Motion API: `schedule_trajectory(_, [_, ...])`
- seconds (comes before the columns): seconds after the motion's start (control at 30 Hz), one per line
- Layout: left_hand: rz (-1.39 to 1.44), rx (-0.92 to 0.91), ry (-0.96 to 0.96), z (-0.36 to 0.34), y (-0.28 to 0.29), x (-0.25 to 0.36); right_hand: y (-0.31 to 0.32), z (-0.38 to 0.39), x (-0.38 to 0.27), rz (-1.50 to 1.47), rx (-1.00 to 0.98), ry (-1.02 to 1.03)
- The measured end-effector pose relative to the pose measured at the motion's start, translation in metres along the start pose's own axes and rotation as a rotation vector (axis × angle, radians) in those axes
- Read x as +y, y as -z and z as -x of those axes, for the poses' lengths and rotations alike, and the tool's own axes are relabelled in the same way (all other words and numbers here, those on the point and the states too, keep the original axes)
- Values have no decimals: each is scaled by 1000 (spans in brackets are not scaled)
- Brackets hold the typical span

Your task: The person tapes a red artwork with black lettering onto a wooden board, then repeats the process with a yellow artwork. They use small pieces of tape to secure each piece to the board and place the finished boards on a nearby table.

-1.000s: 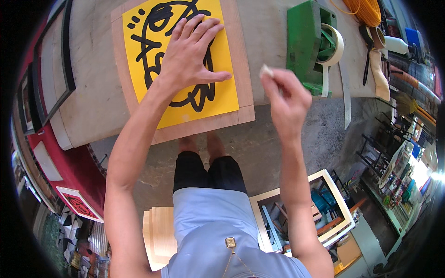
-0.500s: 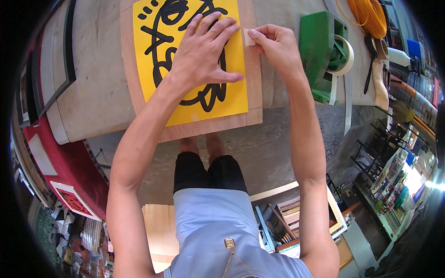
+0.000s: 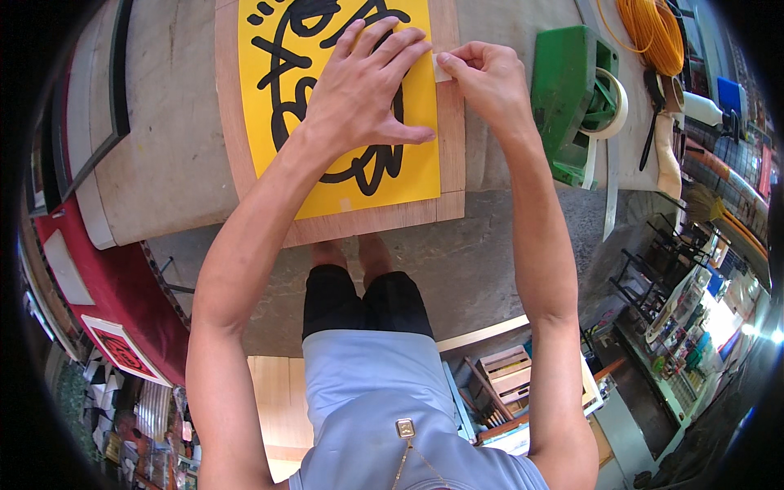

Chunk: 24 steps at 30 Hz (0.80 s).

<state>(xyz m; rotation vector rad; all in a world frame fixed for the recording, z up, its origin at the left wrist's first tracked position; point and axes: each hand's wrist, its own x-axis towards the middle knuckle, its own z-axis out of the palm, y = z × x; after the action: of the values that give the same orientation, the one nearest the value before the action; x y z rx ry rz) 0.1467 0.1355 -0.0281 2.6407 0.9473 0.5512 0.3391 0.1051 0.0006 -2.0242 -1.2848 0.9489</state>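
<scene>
A yellow sheet (image 3: pixel 415 173) with thick black painted lines lies on a pale wooden board (image 3: pixel 452 155). My left hand (image 3: pixel 363 94) rests on the sheet, fingers spread and thumb stretched out toward its right edge. Just beyond that edge, my right hand (image 3: pixel 487 77) pinches a short piece of pale masking tape (image 3: pixel 442 70) between thumb and forefinger. The tape's left end is at the sheet's edge; whether it sticks there I cannot tell. Another small tape piece (image 3: pixel 345 203) shows at the sheet's lower edge.
Right of the board stands a green tape dispenser (image 3: pixel 559 102) with a cream tape roll (image 3: pixel 618 110). A metal ruler (image 3: pixel 612 184) juts over the table's front edge, near a coiled orange cable (image 3: pixel 649 37). Dark frames (image 3: pixel 122 73) lean at the left.
The piece of tape has tilted slightly in my right hand's pinch. My left hand keeps its place on the sheet. The whole view has shifted a little.
</scene>
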Motion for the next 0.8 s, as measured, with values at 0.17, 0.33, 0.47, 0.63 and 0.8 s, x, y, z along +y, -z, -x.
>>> schedule_trajectory(0.17, [-9,-10,7,1,-2,0,0,1,-2,73,21,37])
schedule_trajectory(0.33, [-20,-17,9,0,-1,0,0,4,-6,95,40,59])
schedule_trajectory(0.47, [-11,-8,22,1,-4,1,-1,6,-11,117,57,68])
schedule_trajectory(0.63, [-18,-8,21,1,-4,1,0,7,-14,128,67,66])
schedule_trajectory(0.8, [-13,-3,20,1,-4,1,-2,8,-13,123,75,63])
